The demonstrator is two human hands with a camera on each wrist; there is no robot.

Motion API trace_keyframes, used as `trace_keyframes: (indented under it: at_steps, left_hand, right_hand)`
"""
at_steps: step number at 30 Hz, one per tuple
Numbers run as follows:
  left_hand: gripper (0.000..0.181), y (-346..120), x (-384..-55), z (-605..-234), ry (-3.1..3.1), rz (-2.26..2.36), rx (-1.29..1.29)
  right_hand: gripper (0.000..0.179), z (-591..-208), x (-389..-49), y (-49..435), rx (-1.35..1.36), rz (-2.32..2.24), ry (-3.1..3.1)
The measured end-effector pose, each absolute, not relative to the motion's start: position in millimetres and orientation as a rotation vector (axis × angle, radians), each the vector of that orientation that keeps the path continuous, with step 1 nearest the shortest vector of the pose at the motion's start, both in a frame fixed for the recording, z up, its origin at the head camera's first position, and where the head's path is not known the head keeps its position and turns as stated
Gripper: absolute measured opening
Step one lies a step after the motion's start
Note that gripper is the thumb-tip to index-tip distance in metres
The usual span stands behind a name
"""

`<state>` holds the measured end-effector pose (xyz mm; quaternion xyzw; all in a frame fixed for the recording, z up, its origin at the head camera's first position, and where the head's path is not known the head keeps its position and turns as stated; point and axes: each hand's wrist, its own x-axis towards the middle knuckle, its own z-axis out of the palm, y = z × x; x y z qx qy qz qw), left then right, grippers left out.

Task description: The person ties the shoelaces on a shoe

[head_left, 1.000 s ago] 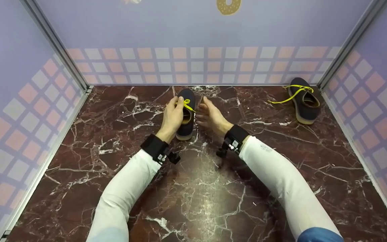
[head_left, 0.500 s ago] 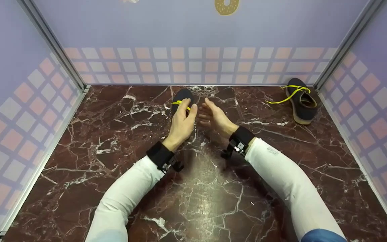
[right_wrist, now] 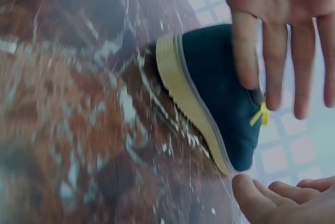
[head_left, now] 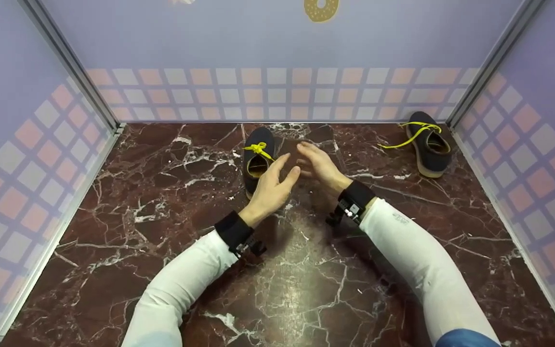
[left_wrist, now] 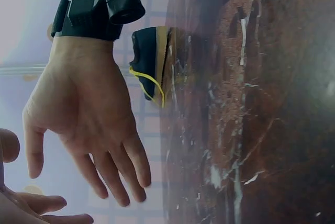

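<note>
A dark shoe (head_left: 259, 140) with a tan sole stands on the floor left of centre, toe toward the back wall. Its yellow lace (head_left: 258, 148) is tied in a bow. My left hand (head_left: 270, 193) is held at the shoe's right, fingers extended, hiding part of the heel in the head view; it holds nothing. Facing it, my right hand (head_left: 322, 168) hangs with straight fingers and nothing in it. In the right wrist view the tied shoe (right_wrist: 209, 88) stands behind the left hand (right_wrist: 282, 35). The left wrist view shows the right hand (left_wrist: 91, 103), palm visible.
A second dark shoe (head_left: 432, 149) stands near the right back corner, its yellow lace (head_left: 405, 140) loose and trailing left onto the floor. Purple walls with a checked band (head_left: 277, 94) enclose the brown marbled floor (head_left: 162, 270) on three sides.
My left hand has come off the tied shoe and moved right and toward me, uncovering the bow. The right hand has shifted slightly right. The shoes have stayed in place.
</note>
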<state>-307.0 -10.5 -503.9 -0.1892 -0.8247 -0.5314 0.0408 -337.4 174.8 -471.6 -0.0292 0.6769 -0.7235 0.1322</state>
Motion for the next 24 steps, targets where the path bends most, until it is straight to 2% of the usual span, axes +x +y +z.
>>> trace_keyframes:
  at_steps: [6, 7, 13, 14, 24]
  left_hand:
    - [0.082, -8, -333, -544, -2.590, -1.576, -0.577]
    - [0.081, -7, -324, -531, -2.606, -1.574, -0.573]
    - [0.074, -5, -325, -538, -2.673, -1.594, -0.558]
    - [0.074, -4, -333, -550, -2.679, -1.599, -0.553]
    - [0.081, 1, -342, -566, -2.684, -1.573, -0.585]
  right_hand:
    - [0.078, -472, -337, 194, -0.163, -1.958, 2.274]
    - [0.079, -472, -337, 198, -0.166, -1.939, 2.312]
    - [0.086, -476, -337, 217, -0.165, -1.788, 2.526]
    - [0.087, -476, -338, 220, -0.169, -1.749, 2.571]
    - [0.094, -475, -341, 247, -0.213, -1.381, 2.910]
